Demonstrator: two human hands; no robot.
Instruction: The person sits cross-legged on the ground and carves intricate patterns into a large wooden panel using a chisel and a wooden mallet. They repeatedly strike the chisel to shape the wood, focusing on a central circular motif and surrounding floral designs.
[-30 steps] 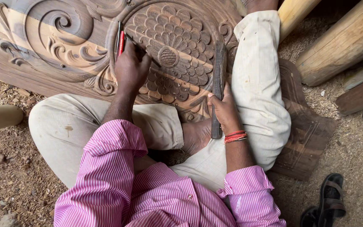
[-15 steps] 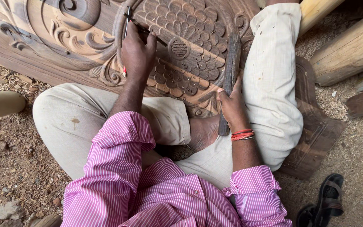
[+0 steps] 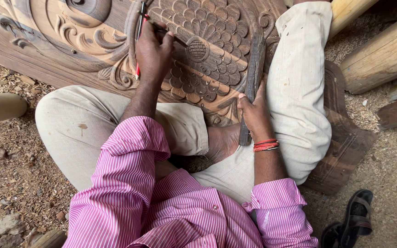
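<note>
Wooden carved panel (image 3: 70, 41) lies across the seated person's lap. The left hand (image 3: 152, 50) closes its grip around a red-handled chisel (image 3: 138, 41) against the carving; the right hand (image 3: 253, 112) grips a dark wooden mallet (image 3: 252, 73) resting upright on it.

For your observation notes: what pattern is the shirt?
Pink with thin white stripes; the shirt shows best in the head view.
</note>
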